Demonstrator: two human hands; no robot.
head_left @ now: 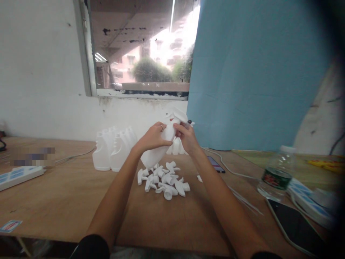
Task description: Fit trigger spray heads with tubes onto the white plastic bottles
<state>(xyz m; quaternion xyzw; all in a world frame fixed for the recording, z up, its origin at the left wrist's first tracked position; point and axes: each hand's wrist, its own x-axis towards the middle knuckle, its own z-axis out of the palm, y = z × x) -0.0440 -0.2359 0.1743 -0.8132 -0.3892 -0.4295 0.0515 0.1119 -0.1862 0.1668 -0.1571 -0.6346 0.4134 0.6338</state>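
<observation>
My left hand [154,137] is wrapped round a white plastic bottle [156,153] held tilted above the wooden table [67,194]. My right hand [185,136] grips the white spray head [178,116] at the bottle's neck, fingers closed on it. Directly under the bottle lies a pile of several white trigger spray heads [163,180]. A group of empty white bottles [113,153] stands to the left of my hands, and more white bottles [176,147] show behind them.
A power strip [18,175] lies at the left edge. On the right stand a clear water bottle [275,174], a dark phone [295,226] with a cable, another power strip [309,201], and a small phone [215,164]. A blue sheet [256,72] hangs behind.
</observation>
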